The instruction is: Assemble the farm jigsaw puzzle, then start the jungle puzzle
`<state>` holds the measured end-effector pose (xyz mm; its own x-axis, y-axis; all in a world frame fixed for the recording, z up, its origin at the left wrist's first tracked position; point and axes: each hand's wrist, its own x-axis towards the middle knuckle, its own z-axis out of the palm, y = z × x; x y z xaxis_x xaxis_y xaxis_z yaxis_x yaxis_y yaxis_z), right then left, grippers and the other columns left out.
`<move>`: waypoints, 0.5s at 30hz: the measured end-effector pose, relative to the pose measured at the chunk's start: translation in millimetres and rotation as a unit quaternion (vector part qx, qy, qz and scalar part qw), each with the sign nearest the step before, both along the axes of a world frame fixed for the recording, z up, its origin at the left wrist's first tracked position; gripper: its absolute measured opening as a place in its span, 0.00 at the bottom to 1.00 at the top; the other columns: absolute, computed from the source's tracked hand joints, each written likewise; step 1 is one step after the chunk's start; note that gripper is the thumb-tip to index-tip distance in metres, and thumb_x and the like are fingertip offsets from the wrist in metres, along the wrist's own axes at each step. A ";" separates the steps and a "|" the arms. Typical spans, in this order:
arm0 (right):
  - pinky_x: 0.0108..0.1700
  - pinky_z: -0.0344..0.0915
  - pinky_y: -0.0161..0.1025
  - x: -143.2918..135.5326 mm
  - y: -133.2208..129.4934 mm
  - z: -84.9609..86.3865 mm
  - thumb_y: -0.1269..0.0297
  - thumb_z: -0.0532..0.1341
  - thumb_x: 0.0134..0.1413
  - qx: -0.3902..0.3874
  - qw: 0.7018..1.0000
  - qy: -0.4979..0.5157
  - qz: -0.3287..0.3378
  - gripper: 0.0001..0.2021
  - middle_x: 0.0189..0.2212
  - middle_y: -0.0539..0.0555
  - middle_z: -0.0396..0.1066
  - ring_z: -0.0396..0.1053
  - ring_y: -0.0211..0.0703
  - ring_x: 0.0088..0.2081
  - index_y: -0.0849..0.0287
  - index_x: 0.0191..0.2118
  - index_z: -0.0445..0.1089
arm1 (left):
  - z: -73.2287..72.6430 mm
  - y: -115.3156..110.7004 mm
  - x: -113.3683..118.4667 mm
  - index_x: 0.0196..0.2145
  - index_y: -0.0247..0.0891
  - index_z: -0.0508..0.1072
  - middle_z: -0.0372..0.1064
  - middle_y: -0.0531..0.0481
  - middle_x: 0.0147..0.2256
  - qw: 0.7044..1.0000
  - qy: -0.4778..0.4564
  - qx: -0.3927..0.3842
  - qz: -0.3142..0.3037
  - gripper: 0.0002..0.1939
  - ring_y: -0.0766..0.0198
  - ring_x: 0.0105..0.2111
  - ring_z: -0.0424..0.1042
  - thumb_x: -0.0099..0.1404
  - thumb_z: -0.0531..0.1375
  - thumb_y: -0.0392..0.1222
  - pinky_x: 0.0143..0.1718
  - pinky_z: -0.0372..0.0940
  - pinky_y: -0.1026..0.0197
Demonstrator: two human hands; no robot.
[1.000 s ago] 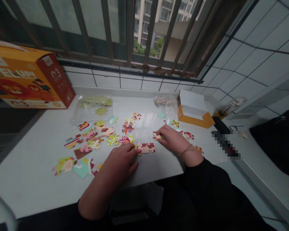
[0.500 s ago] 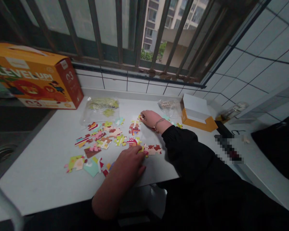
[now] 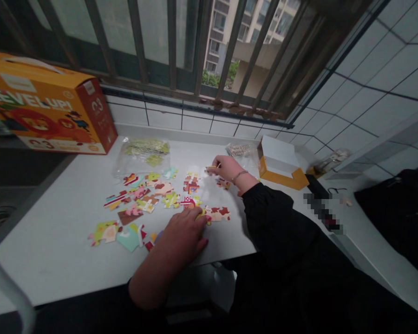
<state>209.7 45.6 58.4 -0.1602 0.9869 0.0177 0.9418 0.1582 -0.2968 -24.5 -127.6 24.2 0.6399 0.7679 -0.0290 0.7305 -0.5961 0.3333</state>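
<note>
Between the fingertips of my right hand (image 3: 225, 168) is a thin puzzle piece (image 3: 211, 167), seen edge-on and raised over the white counter. My left hand (image 3: 186, 228) lies low with its fingers over the near end of some joined pieces; what is under the fingertips is partly hidden. Beside those fingers lies a cow-patterned puzzle piece (image 3: 218, 214). Just above them is a red barn piece (image 3: 188, 201), and farther up a small joined column of pieces (image 3: 191, 182). Under my right wrist another piece (image 3: 223, 183) shows. Several loose puzzle pieces (image 3: 146, 204) spread to the left.
An orange carton (image 3: 48, 106) stands at the back left. Near the window lie a clear bag with green pieces (image 3: 146, 153) and a smaller clear bag (image 3: 244, 150). An open orange-and-white box (image 3: 284, 162) sits at right. The counter's front edge (image 3: 90, 293) runs close to me.
My right hand has lifted a puzzle piece off the counter and shifted slightly right. The left hand stays at the joined pieces. The whole view has shifted a little.
</note>
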 end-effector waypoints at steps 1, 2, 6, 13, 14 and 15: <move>0.42 0.67 0.39 8.8 -15.6 -2.6 0.52 0.68 0.70 0.015 1.000 0.015 -0.015 0.14 0.40 0.57 0.82 0.75 0.44 0.39 0.58 0.43 0.75 | -1.6 0.1 -0.4 0.55 0.38 0.77 0.72 0.34 0.62 1.000 -0.006 0.002 -0.001 0.19 0.39 0.60 0.74 0.67 0.68 0.39 0.61 0.71 0.37; 0.39 0.67 0.39 18.2 -33.5 -7.0 0.48 0.67 0.70 0.029 0.998 0.042 -0.036 0.16 0.37 0.56 0.81 0.75 0.44 0.37 0.57 0.41 0.72 | -3.2 0.3 -0.6 0.55 0.39 0.77 0.72 0.34 0.62 1.000 -0.015 0.006 0.000 0.18 0.39 0.60 0.74 0.67 0.68 0.39 0.60 0.71 0.37; 0.32 0.69 0.39 49.9 -114.1 -39.1 0.40 0.75 0.54 -0.052 0.907 0.403 -0.109 0.27 0.26 0.47 0.76 0.75 0.43 0.27 0.54 0.45 0.69 | -6.7 1.9 -0.1 0.51 0.41 0.77 0.74 0.37 0.59 0.999 -0.037 0.020 0.001 0.15 0.40 0.57 0.74 0.67 0.68 0.40 0.57 0.72 0.38; 0.31 0.74 0.39 56.9 -179.4 -74.6 0.40 0.75 0.52 -0.060 0.858 0.475 -0.186 0.29 0.24 0.43 0.70 0.76 0.42 0.25 0.56 0.49 0.74 | -3.5 6.0 2.2 0.50 0.41 0.78 0.74 0.37 0.56 0.999 -0.002 0.033 -0.004 0.12 0.42 0.55 0.74 0.69 0.67 0.41 0.55 0.71 0.40; 0.30 0.73 0.38 56.1 -179.6 -74.9 0.41 0.75 0.53 -0.055 0.865 0.463 -0.188 0.27 0.24 0.43 0.70 0.76 0.42 0.25 0.56 0.49 0.74 | -3.9 6.7 1.9 0.50 0.41 0.78 0.74 0.37 0.56 0.999 0.000 0.035 -0.005 0.12 0.42 0.55 0.74 0.70 0.67 0.42 0.55 0.71 0.41; 0.29 0.73 0.38 55.5 -178.9 -74.9 0.42 0.74 0.54 -0.052 0.871 0.451 -0.187 0.25 0.24 0.44 0.70 0.76 0.42 0.25 0.55 0.48 0.74 | -4.6 7.3 1.4 0.50 0.41 0.78 0.74 0.38 0.56 0.999 -0.002 0.036 -0.007 0.12 0.43 0.55 0.74 0.70 0.67 0.42 0.55 0.71 0.42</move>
<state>265.2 -133.4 -16.5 0.2063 0.9707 -0.1228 0.2986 -0.1820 -0.9369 -23.1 -120.3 19.5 0.6503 0.7591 0.0284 0.7207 -0.6284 0.2926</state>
